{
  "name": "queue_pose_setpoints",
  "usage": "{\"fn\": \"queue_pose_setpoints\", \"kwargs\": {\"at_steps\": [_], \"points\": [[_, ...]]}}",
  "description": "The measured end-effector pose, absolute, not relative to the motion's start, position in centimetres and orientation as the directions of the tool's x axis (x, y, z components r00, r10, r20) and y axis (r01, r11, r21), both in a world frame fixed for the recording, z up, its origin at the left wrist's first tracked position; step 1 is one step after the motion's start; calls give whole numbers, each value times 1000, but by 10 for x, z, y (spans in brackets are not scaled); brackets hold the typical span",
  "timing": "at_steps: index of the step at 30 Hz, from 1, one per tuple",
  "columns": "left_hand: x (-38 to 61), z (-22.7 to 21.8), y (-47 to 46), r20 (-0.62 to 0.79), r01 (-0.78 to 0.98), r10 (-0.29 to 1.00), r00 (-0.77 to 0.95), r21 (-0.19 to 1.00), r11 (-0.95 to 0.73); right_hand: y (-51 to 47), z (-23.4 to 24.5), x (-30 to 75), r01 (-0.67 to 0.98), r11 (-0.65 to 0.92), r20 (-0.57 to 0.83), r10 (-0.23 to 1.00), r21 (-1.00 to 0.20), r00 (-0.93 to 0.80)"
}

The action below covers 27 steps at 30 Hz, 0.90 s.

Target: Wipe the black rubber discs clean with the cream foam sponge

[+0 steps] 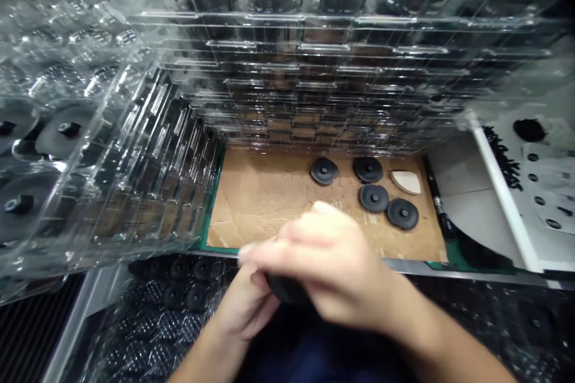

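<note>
In front of my body both hands meet, slightly smeared by motion. My left hand [249,305] is below and to the left, its fingers curled round a black part [287,289] mostly hidden between the hands. My right hand [332,257] lies over it with fingers closed; whatever they pinch is hidden. Beyond the hands, several black rounded discs, one a lone disc [324,171], rest on a cardboard sheet [256,197]. Each has a small raised hub at its centre.
A tall stack of clear plastic trays [305,66] rises behind the cardboard; another tray stack [148,161] stands left. A pale wedge-shaped piece [406,182] lies by the discs. At right are a pen-like black tool [440,209] and a white bin edge [507,197]. Dark parts fill a lower tray [157,317].
</note>
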<state>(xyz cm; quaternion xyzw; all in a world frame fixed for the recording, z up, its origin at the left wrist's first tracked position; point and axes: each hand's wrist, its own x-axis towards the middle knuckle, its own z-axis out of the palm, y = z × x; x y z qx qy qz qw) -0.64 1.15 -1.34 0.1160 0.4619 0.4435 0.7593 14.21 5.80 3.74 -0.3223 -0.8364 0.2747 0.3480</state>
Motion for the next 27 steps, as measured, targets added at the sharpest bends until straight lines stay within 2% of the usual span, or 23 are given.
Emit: {"fn": "queue_pose_setpoints", "kwargs": {"at_steps": [3, 5, 10, 14, 16, 17, 19, 21, 24, 25, 27], "points": [[-8, -13, 14, -568, -619, 765, 305, 492, 612, 65, 10, 154, 573, 352, 196, 928, -740, -316], [-11, -12, 16, -546, -671, 766, 339, 430, 604, 59, -17, 160, 641, 207, 67, 969, -739, -237], [-16, -13, 16, -521, -727, 776, 356, 367, 580, 26, -67, 159, 616, 146, -30, 963, -774, -266], [-16, -13, 17, -517, -713, 775, 365, 380, 589, 30, -35, 153, 604, 57, -24, 992, -795, -125], [-15, -13, 16, -516, -703, 786, 340, 415, 578, 35, -3, 143, 551, 89, 73, 996, -830, -51], [-15, -14, 16, -520, -696, 790, 325, 434, 572, 37, 12, 137, 510, 168, 166, 985, -843, -51], [-17, -15, 15, -532, -676, 793, 296, 470, 568, 35, 34, 126, 436, 347, 305, 938, -830, -166], [-19, -16, 14, -555, -655, 791, 258, 501, 566, 31, 44, 118, 375, 404, 286, 899, -834, -332], [-18, -14, 13, -582, -635, 783, 219, 524, 567, 28, 46, 116, 400, 335, 126, 876, -853, -465], [-16, -13, 13, -582, -631, 779, 234, 519, 577, 29, 45, 116, 427, 343, 138, 886, -837, -442], [-12, -8, 13, -562, -628, 777, 284, 503, 594, 31, 46, 117, 466, 411, 254, 896, -783, -364]]}}
